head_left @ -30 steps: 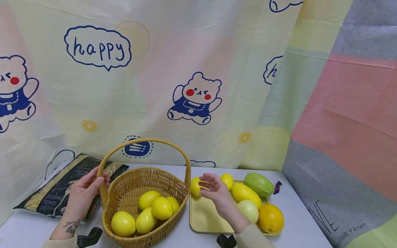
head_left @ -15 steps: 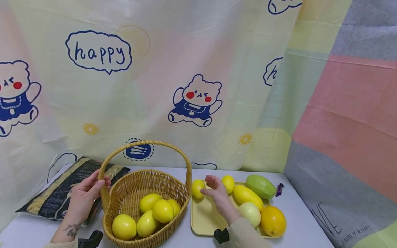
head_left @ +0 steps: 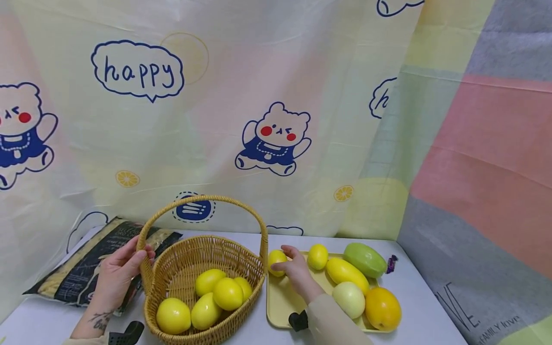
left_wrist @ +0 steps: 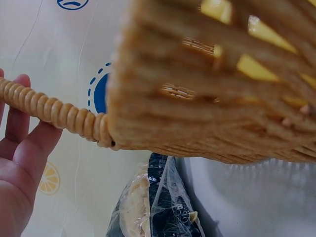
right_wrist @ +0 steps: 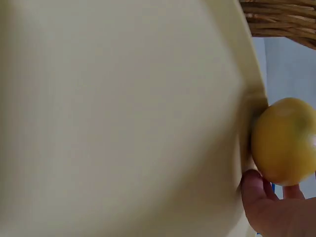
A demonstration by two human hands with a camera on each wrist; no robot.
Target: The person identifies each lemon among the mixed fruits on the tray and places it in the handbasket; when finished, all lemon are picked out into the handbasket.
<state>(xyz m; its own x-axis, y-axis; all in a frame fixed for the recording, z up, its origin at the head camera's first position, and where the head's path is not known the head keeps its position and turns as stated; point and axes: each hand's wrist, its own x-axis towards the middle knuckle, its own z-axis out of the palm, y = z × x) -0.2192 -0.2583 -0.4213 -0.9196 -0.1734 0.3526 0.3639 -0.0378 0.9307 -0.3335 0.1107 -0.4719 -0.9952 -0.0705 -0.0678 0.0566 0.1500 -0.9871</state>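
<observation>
A wicker basket (head_left: 202, 238) with a hoop handle (head_left: 207, 197) stands on the white table and holds several lemons (head_left: 226, 293). My left hand (head_left: 129, 256) grips the handle near its left base; the left wrist view shows its fingers (left_wrist: 19, 163) against the beaded handle (left_wrist: 54, 111). To the basket's right lies a yellow tray (head_left: 282, 302). At the tray's far left corner my right hand (head_left: 285, 262) curls round a lemon (head_left: 273, 258). The right wrist view shows that lemon (right_wrist: 284, 140) at the tray's edge (right_wrist: 237, 74), with my thumb (right_wrist: 259, 197) under it.
On the tray lie a small lemon (head_left: 317, 256), a long yellow fruit (head_left: 347, 274), a green fruit (head_left: 365, 259), a pale round fruit (head_left: 350, 299) and an orange (head_left: 382, 308). A purple candy (head_left: 391, 263) lies beside it. A pasta bag (head_left: 82, 263) lies left. Printed cloth hangs behind.
My right hand has moved down and left from above the tray onto the lemon at its corner and closed round it. The left hand has stayed on the handle.
</observation>
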